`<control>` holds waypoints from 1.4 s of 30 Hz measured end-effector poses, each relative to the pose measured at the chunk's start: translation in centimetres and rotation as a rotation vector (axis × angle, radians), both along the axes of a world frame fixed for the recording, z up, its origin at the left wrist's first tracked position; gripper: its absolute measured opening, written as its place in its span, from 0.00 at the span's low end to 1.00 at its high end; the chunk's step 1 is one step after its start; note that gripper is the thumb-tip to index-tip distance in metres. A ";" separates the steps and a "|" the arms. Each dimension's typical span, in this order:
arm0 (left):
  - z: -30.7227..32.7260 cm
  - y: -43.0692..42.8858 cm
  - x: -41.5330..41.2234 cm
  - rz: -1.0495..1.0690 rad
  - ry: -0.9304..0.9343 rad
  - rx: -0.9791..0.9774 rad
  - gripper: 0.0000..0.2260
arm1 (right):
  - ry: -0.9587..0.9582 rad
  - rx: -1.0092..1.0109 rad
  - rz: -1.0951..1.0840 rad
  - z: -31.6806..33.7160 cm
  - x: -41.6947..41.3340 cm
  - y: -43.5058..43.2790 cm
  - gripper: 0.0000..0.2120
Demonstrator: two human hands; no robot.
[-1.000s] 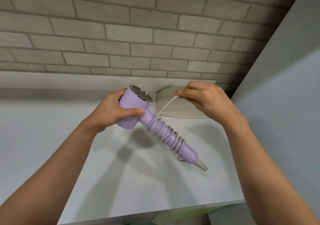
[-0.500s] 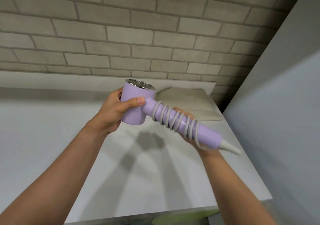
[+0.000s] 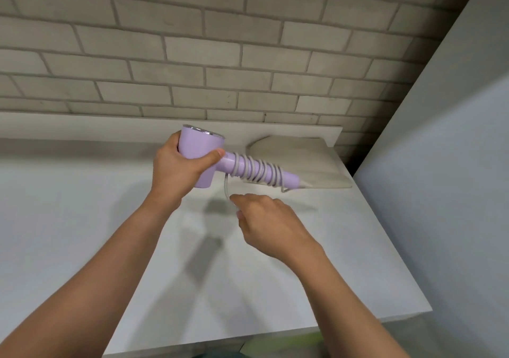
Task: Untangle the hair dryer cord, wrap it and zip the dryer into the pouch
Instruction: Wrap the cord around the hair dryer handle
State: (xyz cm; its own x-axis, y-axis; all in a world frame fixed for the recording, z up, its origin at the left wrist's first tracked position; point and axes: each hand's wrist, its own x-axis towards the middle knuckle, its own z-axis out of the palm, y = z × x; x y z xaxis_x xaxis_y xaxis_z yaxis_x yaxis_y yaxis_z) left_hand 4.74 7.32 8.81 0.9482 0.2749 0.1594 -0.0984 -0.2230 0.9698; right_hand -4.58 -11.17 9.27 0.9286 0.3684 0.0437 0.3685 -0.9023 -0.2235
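A lilac hair dryer is held above the white table, its handle pointing right. My left hand is shut around its barrel. A pale grey cord is coiled in several turns along the handle. One loose strand drops from the coil near the barrel down to my right hand, which pinches it just below the dryer. A beige fabric pouch lies flat on the table behind the handle, at the back right.
The white table ends at a front edge near me and a right edge by a grey wall panel. A brick wall with a low white ledge closes the back.
My right hand has come out from under the handle and now pulls the free cord end below the dryer. The dryer has swung so its handle points more level, toward the pouch.
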 end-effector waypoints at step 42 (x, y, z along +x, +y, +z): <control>0.2 -1.9 0.5 -0.217 0.135 0.216 0.24 | -0.132 0.271 -0.139 -2.0 6.1 -1.4 0.27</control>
